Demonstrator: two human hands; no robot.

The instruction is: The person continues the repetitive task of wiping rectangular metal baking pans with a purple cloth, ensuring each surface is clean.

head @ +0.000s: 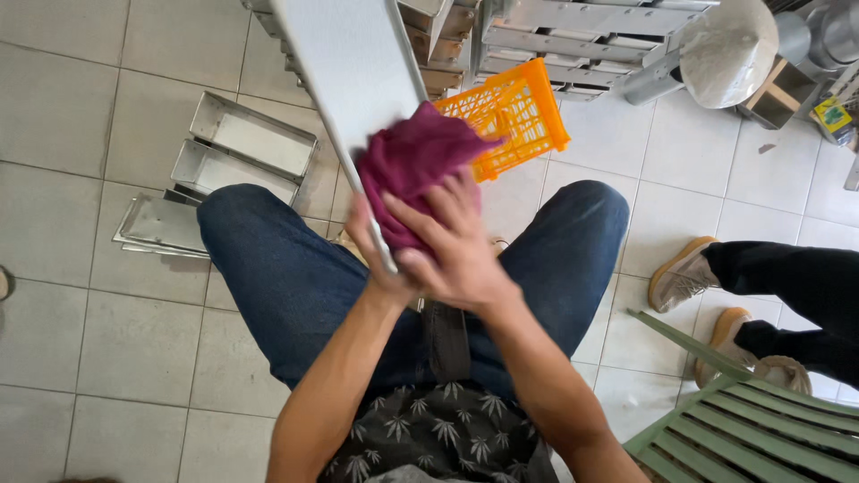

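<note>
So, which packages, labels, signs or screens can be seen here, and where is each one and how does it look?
Small package or box: far upper right edge, beside an open wooden box; boxy, yellow and green with a printed face, too small to tell more.
No signs or screens in view.
The maroon cloth under the right hand and the metal tray show no label.

Your hands meet above your lap [295, 268], the right hand [452, 246] pressing the cloth [412, 161] onto the tray [353, 63]. Left of your lap, pans [242, 148] lie on the floor; beyond it stands the crate [519, 107], and right of it the bench [752, 429].
</note>
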